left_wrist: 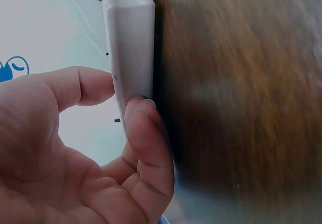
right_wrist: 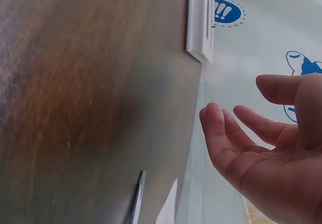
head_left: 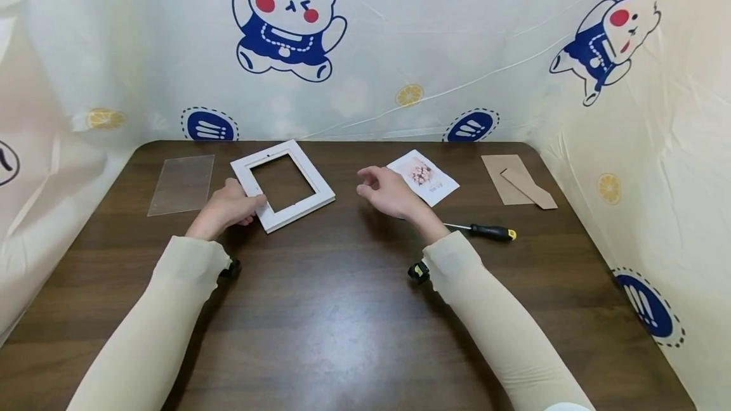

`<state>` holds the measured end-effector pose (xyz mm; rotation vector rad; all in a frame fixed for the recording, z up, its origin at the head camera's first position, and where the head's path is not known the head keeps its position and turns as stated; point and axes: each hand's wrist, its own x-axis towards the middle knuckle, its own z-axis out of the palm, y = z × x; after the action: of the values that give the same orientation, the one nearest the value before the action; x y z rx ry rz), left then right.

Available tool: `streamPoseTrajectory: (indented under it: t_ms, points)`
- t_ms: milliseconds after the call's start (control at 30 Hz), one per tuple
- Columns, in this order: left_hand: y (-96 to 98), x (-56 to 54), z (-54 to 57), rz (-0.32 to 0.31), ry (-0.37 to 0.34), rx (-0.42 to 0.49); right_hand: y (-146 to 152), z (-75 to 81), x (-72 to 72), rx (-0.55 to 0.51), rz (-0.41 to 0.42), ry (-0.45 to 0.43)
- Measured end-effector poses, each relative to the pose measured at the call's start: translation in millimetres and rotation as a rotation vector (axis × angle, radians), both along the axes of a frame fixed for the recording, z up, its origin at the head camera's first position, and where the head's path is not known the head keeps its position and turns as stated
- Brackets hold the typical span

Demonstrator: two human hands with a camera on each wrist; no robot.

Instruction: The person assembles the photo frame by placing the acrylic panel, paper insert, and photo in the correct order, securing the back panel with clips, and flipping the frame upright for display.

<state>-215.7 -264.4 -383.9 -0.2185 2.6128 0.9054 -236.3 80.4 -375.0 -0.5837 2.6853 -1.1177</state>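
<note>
A white picture frame (head_left: 316, 173) lies tilted at the left back of the table, its middle an open rectangle. My left hand (head_left: 230, 205) pinches its near left edge, thumb on top and fingers curled at the side, as the left wrist view also shows. Small dark tabs stick out of the frame's face (left_wrist: 133, 48). Over the table, my right hand (head_left: 388, 192) hangs with loosely bent fingers and nothing between them. Just behind it lies a white card with a printed flower picture (head_left: 431, 179). A screwdriver (head_left: 491, 232) with a black and yellow handle lies beneath the right wrist.
Left of the picture frame is a clear flat sheet (head_left: 183, 186). At the back right lies a brown backing board (head_left: 505, 173) with a brown strip-like stand piece (head_left: 537, 195) across it. A printed curtain (head_left: 371, 30) encloses the dark wooden table (head_left: 320, 322).
</note>
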Motion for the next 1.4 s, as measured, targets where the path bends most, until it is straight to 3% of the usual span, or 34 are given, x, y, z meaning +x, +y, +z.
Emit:
streamPoseTrajectory:
  t_ms: [167,400,800,1000,1400]
  points:
    - [4.8,0.3,0.1,-0.035,0.0,-0.037,-5,-7.1,-0.1,0.007,0.003,-0.018]
    - [20.0,1.8,-0.4,-0.083,0.062,-0.003,-5,-10.7,2.5,0.012,-0.001,-0.029]
    - [47.1,1.0,0.7,-0.156,0.074,-0.018,-5,-17.4,9.8,0.002,-0.037,-0.115]
    - [59.0,0.1,-1.9,-0.195,0.097,-0.018,-5,-20.0,13.2,0.042,-0.074,-0.154]
    - [78.1,-0.1,-6.1,-0.248,0.123,-0.014,8,-23.6,18.3,0.128,-0.099,-0.144]
